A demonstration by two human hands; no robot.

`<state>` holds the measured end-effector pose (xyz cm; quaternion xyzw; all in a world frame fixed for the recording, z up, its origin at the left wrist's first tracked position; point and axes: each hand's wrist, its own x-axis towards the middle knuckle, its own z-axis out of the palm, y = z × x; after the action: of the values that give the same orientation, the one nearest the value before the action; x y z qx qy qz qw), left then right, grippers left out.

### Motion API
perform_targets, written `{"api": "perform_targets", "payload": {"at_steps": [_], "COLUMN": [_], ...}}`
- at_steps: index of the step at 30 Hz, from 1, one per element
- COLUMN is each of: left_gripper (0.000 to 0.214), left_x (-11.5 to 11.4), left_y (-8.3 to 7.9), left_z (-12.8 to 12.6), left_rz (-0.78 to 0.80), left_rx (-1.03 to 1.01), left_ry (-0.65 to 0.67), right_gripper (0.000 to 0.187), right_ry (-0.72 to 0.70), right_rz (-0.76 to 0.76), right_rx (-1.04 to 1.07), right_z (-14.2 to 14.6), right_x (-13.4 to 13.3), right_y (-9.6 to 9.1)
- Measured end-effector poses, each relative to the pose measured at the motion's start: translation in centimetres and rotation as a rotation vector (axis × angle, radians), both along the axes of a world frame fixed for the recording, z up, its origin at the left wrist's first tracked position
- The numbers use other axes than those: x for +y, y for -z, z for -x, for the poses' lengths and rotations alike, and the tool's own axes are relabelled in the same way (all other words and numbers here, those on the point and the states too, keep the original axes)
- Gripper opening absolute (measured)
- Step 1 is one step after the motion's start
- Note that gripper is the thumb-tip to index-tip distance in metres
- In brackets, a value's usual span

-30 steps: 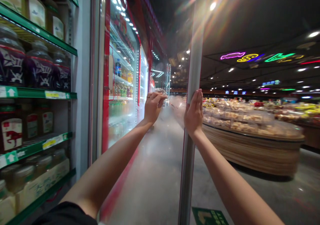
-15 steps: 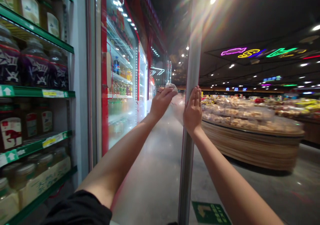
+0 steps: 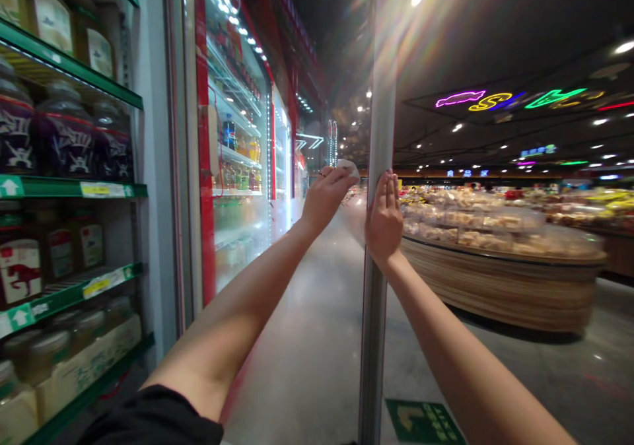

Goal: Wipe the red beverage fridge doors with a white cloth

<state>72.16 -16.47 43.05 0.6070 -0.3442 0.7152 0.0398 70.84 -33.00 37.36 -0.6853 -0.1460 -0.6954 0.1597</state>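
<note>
My left hand point(image 3: 327, 197) is closed around a crumpled white tissue or thin cloth point(image 3: 349, 168), which sits against the glass of an open cooler door point(image 3: 317, 326). A ring shows on one finger. My right hand point(image 3: 385, 217) lies on the metal frame of the door point(image 3: 374, 333), its fingers straight and side by side, pointing up. Where its thumb is, I cannot see. The door's glass looks hazy in its lower part, and a faint reflection of my hand shows in it.
At left, cooler shelves point(image 3: 74, 186) with green edges hold bottles and jars. Beyond the glass stands a red-framed drinks fridge point(image 3: 205, 234). A round wood-sided display counter point(image 3: 505, 286) with packaged food is at right. A green exit sign point(image 3: 423, 422) marks the floor.
My left hand and the white tissue or cloth have shifted slightly right across the glass. The right hand stays on the frame. The view has moved a little.
</note>
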Motion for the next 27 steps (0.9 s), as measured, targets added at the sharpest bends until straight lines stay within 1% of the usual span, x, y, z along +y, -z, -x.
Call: {"api": "perform_targets", "payload": {"at_steps": [2,4,6,7,9,12,13,15,17,20,22,23,25,27], "left_gripper": [0.019,0.021,0.022,0.022,0.021,0.025,0.027,0.029,0.027,0.023,0.022,0.021,0.020,0.021], "left_x": [-0.2,0.7,1.9,2.4,2.5,0.9,0.2,-1.1,-1.4,-0.1,1.0,1.4,1.3,0.2], "left_y": [1.0,1.8,1.7,1.4,0.2,-1.3,-1.4,-1.0,-0.2,0.6,0.5,0.2,-0.5,-0.8], "left_z": [0.3,0.6,0.8,0.8,0.6,0.1,0.0,-0.2,-0.2,0.2,0.5,0.6,0.5,0.3], "left_rz": [-0.058,-0.166,-0.260,-0.272,-0.217,-0.066,-0.028,0.007,-0.026,-0.198,-0.324,-0.353,-0.311,-0.186], "left_rx": [-0.026,-0.056,-0.065,-0.060,-0.033,0.020,0.033,0.051,0.056,0.044,0.032,0.034,0.050,0.075], "left_ry": [-0.012,-0.039,-0.078,-0.090,-0.090,-0.033,-0.002,0.065,0.106,0.101,0.084,0.079,0.085,0.108], "right_gripper": [0.070,0.071,0.071,0.071,0.071,0.072,0.073,0.075,0.074,0.072,0.071,0.070,0.071,0.070], "right_ry": [-0.005,-0.002,-0.002,-0.005,-0.016,-0.037,-0.042,-0.045,-0.038,-0.036,-0.040,-0.043,-0.048,-0.050], "right_rz": [-0.012,-0.013,-0.003,0.000,-0.004,-0.006,-0.001,0.001,-0.003,-0.004,-0.008,-0.012,-0.013,-0.015], "right_rx": [-0.017,-0.025,-0.023,-0.023,-0.034,-0.051,-0.050,-0.045,-0.042,-0.037,-0.026,-0.017,0.004,0.008], "right_z": [-0.1,-0.1,-0.1,-0.1,-0.1,-0.1,-0.1,-0.1,-0.2,-0.3,-0.4,-0.4,-0.4,-0.5], "right_x": [0.0,0.0,0.0,0.0,0.0,0.0,0.0,0.0,-0.1,-0.1,-0.1,-0.1,-0.1,0.0], "right_y": [0.0,0.1,0.1,0.1,0.0,0.0,0.1,0.2,0.4,0.8,0.8,0.8,0.8,0.8]}}
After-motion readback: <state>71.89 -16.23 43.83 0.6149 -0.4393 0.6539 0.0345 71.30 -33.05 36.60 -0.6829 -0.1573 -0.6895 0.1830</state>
